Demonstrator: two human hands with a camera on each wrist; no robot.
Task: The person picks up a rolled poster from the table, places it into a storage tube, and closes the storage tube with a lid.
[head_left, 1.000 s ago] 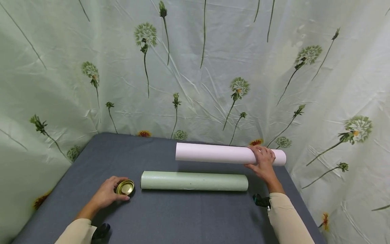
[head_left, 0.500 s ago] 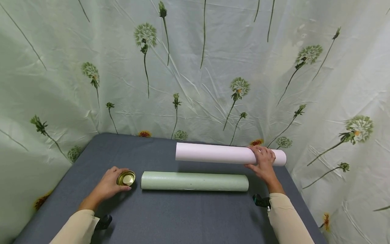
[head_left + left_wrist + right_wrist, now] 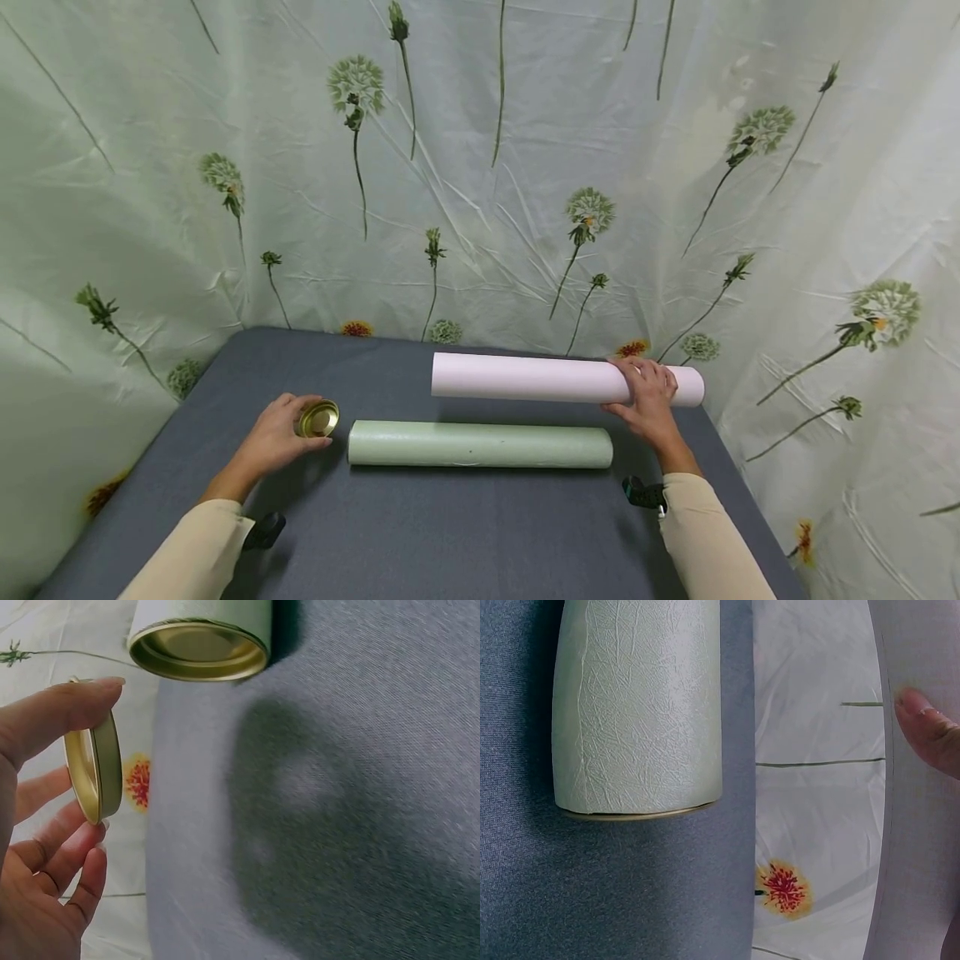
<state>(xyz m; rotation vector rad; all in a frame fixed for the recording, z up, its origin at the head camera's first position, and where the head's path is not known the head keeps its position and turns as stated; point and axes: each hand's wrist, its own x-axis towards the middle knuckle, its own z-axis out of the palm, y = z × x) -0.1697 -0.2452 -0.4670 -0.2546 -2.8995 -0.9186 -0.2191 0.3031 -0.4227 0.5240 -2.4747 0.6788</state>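
Observation:
Between thumb and fingers, my left hand (image 3: 273, 437) pinches a round gold metal lid (image 3: 318, 418) by its rim, raised above the table. In the left wrist view the lid (image 3: 96, 769) stands nearly edge-on. Just right of it a pale green tube (image 3: 480, 444) lies lengthwise on the table, its near end (image 3: 199, 649) showing a recessed gold metal cap. My right hand (image 3: 647, 400) grips a white paper roll (image 3: 525, 377) near its right end, above and behind the green tube. In the right wrist view the thumb (image 3: 930, 727) presses against the roll's side.
A dark grey cloth covers the table (image 3: 450, 542). Behind and at both sides hangs a pale curtain (image 3: 480, 167) printed with dandelions, close to the table's back edge. Dark wrist devices (image 3: 643, 493) sit below each wrist.
My left hand has moved up and slightly right with the lid, and the lid has tilted. My right hand and the paper roll have stayed nearly still.

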